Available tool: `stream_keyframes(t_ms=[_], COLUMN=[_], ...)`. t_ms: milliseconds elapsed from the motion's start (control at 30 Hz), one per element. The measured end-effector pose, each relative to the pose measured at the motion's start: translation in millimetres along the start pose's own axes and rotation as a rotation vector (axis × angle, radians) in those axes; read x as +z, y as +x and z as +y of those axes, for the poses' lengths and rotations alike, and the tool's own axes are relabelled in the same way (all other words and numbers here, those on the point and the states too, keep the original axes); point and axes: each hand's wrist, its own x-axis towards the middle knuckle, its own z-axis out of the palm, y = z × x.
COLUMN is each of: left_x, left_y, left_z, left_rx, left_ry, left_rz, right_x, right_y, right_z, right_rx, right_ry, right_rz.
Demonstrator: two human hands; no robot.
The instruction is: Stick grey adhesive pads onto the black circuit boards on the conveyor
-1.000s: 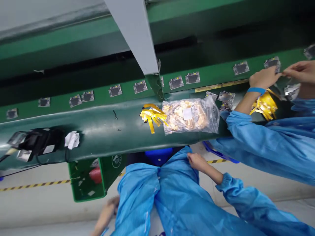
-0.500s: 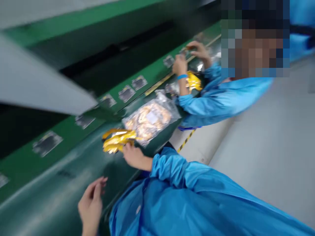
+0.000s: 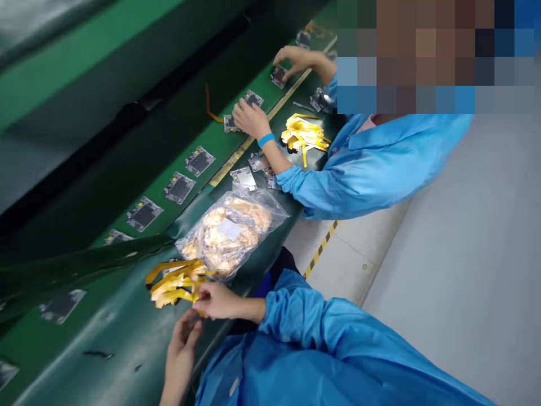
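Note:
My right hand [image 3: 217, 300] is closed in a pinch on an orange flex cable [image 3: 202, 312], at the near edge of a loose pile of yellow-orange flex cables [image 3: 175, 287]. Just below it, my left hand [image 3: 182, 341] has its fingers curled close to the right fingertips. Whatever lies between the left thumb and fingers is too small to make out. Touching the pile is a clear plastic bag [image 3: 253, 237] filled with bundled orange cables, with a white label on top. All this rests on a dark green mat [image 3: 122, 332].
Several circuit boards [image 3: 180, 187] lie in a row on the green belt [image 3: 224, 149]. At the right, a co-worker's hand [image 3: 252, 119] is over the boards, beside another cable pile [image 3: 304, 135]. A dark green flap [image 3: 84, 265] hangs across the belt at left.
My left hand has moved up and right to meet my right hand, which now pinches a cable at the pile's edge. The co-worker's hands have separated over the belt. The camera view has shifted.

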Motion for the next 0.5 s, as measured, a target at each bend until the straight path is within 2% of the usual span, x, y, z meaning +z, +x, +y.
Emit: stream_keyframes(t_ms=[100,167,367,500], left_x=[-8.4,-2.0,28.7,44.4], left_y=[-11.0,-14.3,-23.1,-24.2], left_z=[13.3,27.4,73.3,104.2], left_rx=[0.029,0.052,0.142,0.169], left_ry=[0.011,-0.017,-0.202,-0.161], left_rz=[-0.102,-0.161,-0.191,-0.140], right_x=[-5.7,-13.2,-50.4,-71.5], right_y=[-4.9,-10.8,-33.1,-37.1], right_z=[8.4,7.3,-18.6,-30.8], right_rx=[0.030,-0.033,-0.207,-0.193], right_ry=[0.542,0.746,0.864,0.914], right_rz=[0.035,0.083,0.211,0.238])
